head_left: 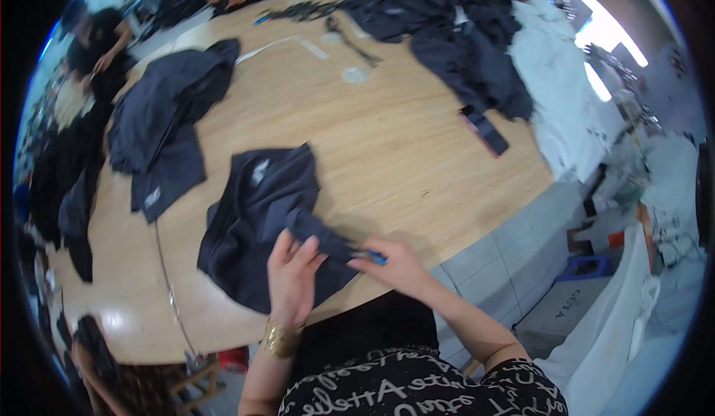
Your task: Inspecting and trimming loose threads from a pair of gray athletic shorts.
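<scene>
A dark grey garment [261,207] with a small pale mark lies bunched on the near part of the wooden table [387,148]. My left hand [293,278], with a gold cuff [281,339] at its wrist, is over the garment's near side. Its fingers are apart and nothing shows in them. At the garment's right corner, my right hand [395,267] is closed around small blue-handled thread snips [377,257]. The tips point left over the cloth, and I cannot tell whether the blades are apart. Some of the right fingers lie at the cloth's edge.
Another dark garment [167,110] lies left, and a dark garment pile [447,21] far right beside white cloth [558,88]. A phone [485,131] lies near the right edge. Dark strips [305,10] and a clear disc [355,75] are farther back. Co-workers [100,40] stand across the table.
</scene>
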Available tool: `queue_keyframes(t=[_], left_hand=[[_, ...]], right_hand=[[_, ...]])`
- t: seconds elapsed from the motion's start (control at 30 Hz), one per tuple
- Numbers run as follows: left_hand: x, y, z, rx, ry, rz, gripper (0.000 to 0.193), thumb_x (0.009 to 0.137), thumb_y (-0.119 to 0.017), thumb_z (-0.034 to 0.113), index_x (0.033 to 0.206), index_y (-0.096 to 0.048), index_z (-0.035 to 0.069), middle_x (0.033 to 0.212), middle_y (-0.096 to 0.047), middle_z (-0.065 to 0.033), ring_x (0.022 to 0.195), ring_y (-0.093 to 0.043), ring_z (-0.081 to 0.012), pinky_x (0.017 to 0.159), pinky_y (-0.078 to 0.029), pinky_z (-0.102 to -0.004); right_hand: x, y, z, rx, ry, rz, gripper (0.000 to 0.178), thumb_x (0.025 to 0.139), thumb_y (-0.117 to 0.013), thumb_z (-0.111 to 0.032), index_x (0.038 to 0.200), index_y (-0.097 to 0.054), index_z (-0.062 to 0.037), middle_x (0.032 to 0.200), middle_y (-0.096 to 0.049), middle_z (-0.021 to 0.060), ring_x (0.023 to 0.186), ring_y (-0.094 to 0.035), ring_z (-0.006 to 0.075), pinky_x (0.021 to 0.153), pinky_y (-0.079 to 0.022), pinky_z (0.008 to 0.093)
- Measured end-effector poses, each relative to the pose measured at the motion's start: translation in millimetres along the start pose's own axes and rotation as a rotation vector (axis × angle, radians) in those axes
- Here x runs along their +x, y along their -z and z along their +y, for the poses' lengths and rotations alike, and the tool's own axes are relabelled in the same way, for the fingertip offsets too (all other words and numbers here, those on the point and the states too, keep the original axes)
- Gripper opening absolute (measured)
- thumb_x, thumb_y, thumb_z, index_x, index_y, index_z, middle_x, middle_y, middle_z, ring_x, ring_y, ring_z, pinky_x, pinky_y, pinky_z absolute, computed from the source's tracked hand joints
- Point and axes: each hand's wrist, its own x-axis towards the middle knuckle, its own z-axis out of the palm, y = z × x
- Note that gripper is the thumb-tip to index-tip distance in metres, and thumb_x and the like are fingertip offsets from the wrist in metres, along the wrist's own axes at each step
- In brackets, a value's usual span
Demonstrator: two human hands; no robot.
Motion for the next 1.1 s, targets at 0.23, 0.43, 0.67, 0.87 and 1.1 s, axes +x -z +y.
queue_keyframes(t=[0.23,0.43,0.67,0.87,1.1], left_hand=[[-1,-11,1,0.002,-0.028,-0.006,0.031,0.083,-0.059,0.0,0.114,-0.054,0.003,0.095,-0.062,-0.0019,0.084,-0.059,-0.0083,0.076,-0.05,-0.0241],[-4,-12,-1,0.051,-0.077,0.004,0.034,0.082,-0.06,-0.002,0.115,-0.053,0.0,0.094,-0.062,-0.0027,0.082,-0.057,-0.0069,0.076,-0.05,-0.0233],[-4,-12,-4,0.068,-0.132,-0.006,0.037,0.079,-0.062,-0.005,0.115,-0.053,-0.001,0.096,-0.062,-0.0046,0.083,-0.057,-0.0076,0.078,-0.047,-0.0216],[-6,-11,-4,0.094,-0.193,-0.029,0.037,0.079,-0.061,-0.007,0.115,-0.053,-0.001,0.098,-0.063,-0.0053,0.086,-0.057,-0.0082,0.08,-0.046,-0.0218],[-6,-11,-4,0.021,-0.12,-0.02,0.036,0.08,-0.06,-0.007,0.115,-0.052,-0.001,0.097,-0.063,-0.0049,0.087,-0.058,-0.0086,0.081,-0.045,-0.0229]], right_hand=[[-5,17,-26,0.038,0.059,0.313,0.031,0.076,-0.071,-0.021,0.097,-0.056,-0.0041,0.086,-0.061,0.0065,0.072,-0.059,0.0182,0.064,-0.047,0.0265],[-6,13,-50,-0.129,0.09,0.311,0.03,0.076,-0.071,-0.023,0.095,-0.057,-0.0054,0.079,-0.061,0.0063,0.063,-0.059,0.0182,0.056,-0.046,0.0274],[1,8,-55,-0.39,0.32,0.339,0.025,0.074,-0.07,-0.024,0.089,-0.059,-0.0064,0.071,-0.059,0.0061,0.059,-0.056,0.0213,0.051,-0.042,0.0305],[4,3,-54,-0.43,0.335,0.356,0.025,0.075,-0.07,-0.025,0.088,-0.059,-0.0071,0.069,-0.057,0.0051,0.059,-0.056,0.021,0.051,-0.042,0.0307],[4,4,-52,-0.427,0.334,0.345,0.024,0.075,-0.069,-0.026,0.087,-0.059,-0.0073,0.068,-0.056,0.0045,0.058,-0.055,0.0207,0.05,-0.041,0.0308]])
